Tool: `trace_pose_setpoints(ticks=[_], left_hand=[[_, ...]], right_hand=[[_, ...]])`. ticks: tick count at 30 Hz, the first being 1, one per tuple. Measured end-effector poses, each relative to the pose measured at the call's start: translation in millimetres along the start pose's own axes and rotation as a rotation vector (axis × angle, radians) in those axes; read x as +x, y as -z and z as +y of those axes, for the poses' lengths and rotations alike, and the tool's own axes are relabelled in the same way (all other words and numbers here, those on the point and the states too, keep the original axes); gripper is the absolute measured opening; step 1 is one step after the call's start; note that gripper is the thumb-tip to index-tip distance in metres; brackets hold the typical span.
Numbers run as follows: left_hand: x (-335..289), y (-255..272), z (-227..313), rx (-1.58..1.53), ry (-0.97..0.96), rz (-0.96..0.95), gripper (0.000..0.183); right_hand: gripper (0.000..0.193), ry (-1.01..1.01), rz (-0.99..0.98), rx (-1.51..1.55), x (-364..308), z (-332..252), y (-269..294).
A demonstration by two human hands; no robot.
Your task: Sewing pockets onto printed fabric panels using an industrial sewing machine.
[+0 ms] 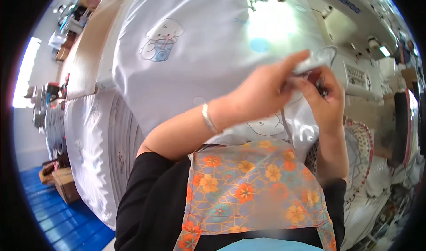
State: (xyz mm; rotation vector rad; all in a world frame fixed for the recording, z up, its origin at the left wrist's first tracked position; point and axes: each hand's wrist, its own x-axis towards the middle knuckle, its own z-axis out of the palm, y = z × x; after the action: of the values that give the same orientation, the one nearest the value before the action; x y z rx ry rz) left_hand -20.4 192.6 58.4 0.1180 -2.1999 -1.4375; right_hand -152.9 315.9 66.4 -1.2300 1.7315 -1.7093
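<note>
At 2 o'clock from mid-view, my left hand [262,89] and right hand [332,102] meet over the glossy printed cloth [199,47]. Left fingers look closed on a pale piece [313,64], probably the cloth's edge; blurred, so not certain. Right fingers curl in beside it, small dark item [323,87] among them; can't tell what they actually grip. Cloth spreads from 11 to 2 o'clock, reaching the sewing machine [344,24] at 1 to 2. Handling, my guess: light, limp, slippery like satin, not fragile but creases easily, and the spread will drag. Best hold: flat thumb-and-index pinch right at the edge, both hands.
</note>
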Motion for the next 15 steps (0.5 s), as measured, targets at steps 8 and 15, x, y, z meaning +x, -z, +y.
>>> trace_pose_setpoints(ticks=[8,15], left_hand=[[-4,115,-40,0.679,0.262,0.072,0.026],[12,91,-42,0.441,0.255,0.291,0.021]], right_hand=[[0.01,-0.121,-0.228,-0.373,56,33,-61],[0.017,-0.352,-0.177,-0.199,43,49,-75]])
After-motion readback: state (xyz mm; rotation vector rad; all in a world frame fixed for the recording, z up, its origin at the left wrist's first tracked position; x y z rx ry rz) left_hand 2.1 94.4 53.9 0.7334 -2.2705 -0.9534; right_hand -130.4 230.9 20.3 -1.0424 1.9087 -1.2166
